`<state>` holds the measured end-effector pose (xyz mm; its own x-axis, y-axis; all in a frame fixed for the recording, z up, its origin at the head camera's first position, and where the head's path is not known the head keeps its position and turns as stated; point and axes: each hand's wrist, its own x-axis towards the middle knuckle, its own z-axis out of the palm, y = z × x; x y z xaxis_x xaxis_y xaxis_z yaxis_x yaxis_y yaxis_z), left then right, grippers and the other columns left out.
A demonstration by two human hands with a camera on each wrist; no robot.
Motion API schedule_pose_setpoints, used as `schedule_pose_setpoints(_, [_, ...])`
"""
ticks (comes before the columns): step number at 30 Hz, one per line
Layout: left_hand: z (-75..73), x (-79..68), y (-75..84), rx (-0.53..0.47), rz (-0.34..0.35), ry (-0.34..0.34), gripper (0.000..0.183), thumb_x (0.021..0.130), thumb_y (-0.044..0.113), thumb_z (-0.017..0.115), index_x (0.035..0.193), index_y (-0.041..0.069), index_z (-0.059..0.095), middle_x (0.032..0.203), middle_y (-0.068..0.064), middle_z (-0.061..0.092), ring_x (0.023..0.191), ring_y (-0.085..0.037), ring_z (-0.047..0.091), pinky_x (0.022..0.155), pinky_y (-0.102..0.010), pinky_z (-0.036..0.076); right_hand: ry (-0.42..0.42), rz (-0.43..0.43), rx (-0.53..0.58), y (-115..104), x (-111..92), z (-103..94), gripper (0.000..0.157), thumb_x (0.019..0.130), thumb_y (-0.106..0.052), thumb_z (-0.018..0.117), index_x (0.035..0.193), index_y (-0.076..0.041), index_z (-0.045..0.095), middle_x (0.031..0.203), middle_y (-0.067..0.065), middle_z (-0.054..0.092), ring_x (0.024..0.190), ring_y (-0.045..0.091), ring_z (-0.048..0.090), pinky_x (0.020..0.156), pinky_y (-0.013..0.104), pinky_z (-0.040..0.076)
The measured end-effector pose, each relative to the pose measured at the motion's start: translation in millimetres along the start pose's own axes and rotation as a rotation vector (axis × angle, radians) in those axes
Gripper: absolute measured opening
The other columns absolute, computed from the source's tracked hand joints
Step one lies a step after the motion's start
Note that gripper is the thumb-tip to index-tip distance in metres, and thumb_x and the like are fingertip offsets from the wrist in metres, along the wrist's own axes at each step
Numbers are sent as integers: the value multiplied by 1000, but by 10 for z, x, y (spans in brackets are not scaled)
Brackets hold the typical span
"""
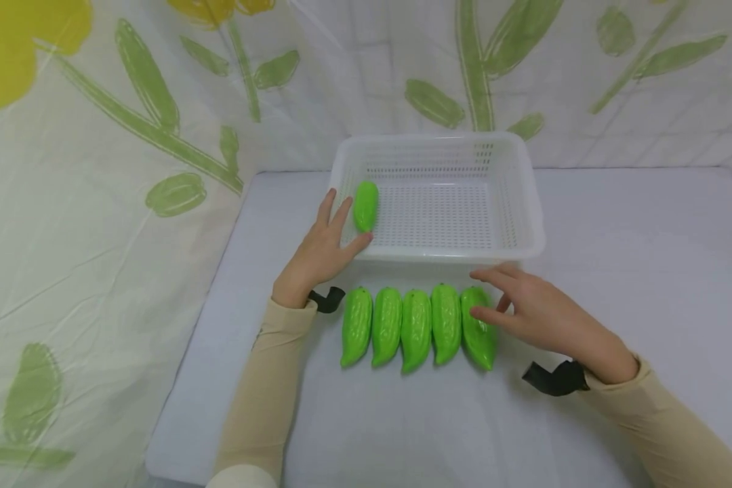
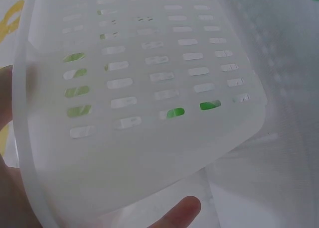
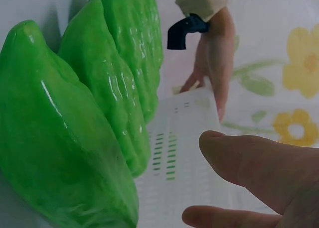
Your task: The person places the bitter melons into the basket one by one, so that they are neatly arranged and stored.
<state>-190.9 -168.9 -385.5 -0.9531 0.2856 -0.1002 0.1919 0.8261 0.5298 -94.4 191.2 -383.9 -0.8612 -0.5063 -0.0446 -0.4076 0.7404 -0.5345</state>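
A white plastic basket (image 1: 442, 253) has one glossy green pepper-like vegetable (image 1: 366, 205) lying inside at its left end. At the front left corner my left hand (image 1: 322, 251) touches the rim, fingers straight and spread; one fingertip (image 2: 188, 208) shows outside the wall. Several similar wrinkled, tapered vegetables lie side by side in front of the basket. My right hand (image 1: 539, 315) is above the rightmost vegetable (image 1: 479, 342), its thumb and fingers apart. The right wrist view shows that vegetable (image 3: 60, 133) beside the thumb (image 3: 249, 161), with a gap between them.
A white-covered table (image 1: 634, 271) bears everything. Behind and to the left hangs a curtain (image 1: 354, 74) printed with green leaves and yellow flowers. Black curved pieces (image 1: 558, 378) sit at both wrists.
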Motion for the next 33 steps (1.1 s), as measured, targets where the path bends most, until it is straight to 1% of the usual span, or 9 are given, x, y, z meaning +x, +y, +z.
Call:
schedule_pose_setpoints(5, [5,8,-8,0,5,1,88,104,60,49,170,18,8,175,-3,-16,155,-47,25,121,-63,31,-7,3,-5,41,21,28,62,98,-39,74,147,-4,57,138,22,59,79,6,66,69,32,54])
schedule_pose_setpoints(10, [-9,1,23,2,7,3,88,104,59,50,170,17,8,175,-4,-16,155,-48,26,121,-63,31,-22,18,7,78,44,58,64,98,-41,73,147,-4,56,137,22,59,81,7,67,71,33,55])
schedule_pose_setpoints(12, [-13,-4,34,4,3,1,88,104,59,50,170,18,8,175,-4,-16,155,-48,26,121,-63,31,-22,9,13,90,56,75,63,98,-40,74,147,-3,56,135,22,60,80,8,66,71,33,55])
schedule_pose_setpoints(19, [-20,-14,40,7,-6,-5,88,105,60,50,170,18,7,175,-3,-16,155,-48,26,121,-63,31,-26,-11,25,120,89,155,64,97,-41,75,145,-2,57,130,20,62,74,6,60,67,29,52])
schedule_pose_setpoints(22, [-24,-19,44,10,-5,-3,88,105,59,50,170,17,8,175,-4,-16,155,-47,26,121,-63,31,-21,-23,15,123,99,183,64,97,-40,75,144,-1,58,130,21,63,72,7,57,68,31,52])
schedule_pose_setpoints(25, [-23,-17,42,11,-3,-1,88,105,59,50,170,16,8,175,-4,-16,155,-47,26,121,-62,31,-17,-22,6,129,107,208,65,96,-42,75,144,-1,59,132,22,63,74,10,59,71,35,54])
schedule_pose_setpoints(29, [-22,-11,38,6,3,1,88,105,59,50,169,16,8,175,-5,-15,155,-47,26,121,-62,31,-15,-14,-3,142,115,254,64,96,-44,75,142,-2,61,136,22,63,98,26,69,86,49,58])
schedule_pose_setpoints(32, [-20,-9,36,4,6,1,88,105,58,51,169,15,9,175,-6,-15,154,-47,27,121,-62,32,-13,-21,-5,163,125,295,61,96,-42,76,140,-2,63,136,21,64,119,37,66,96,56,55])
schedule_pose_setpoints(33, [-20,-9,34,4,7,0,88,105,58,51,169,15,9,175,-6,-15,154,-48,28,121,-62,32,-13,-26,-2,171,130,307,60,96,-41,76,139,-2,64,135,21,64,122,38,65,98,57,54])
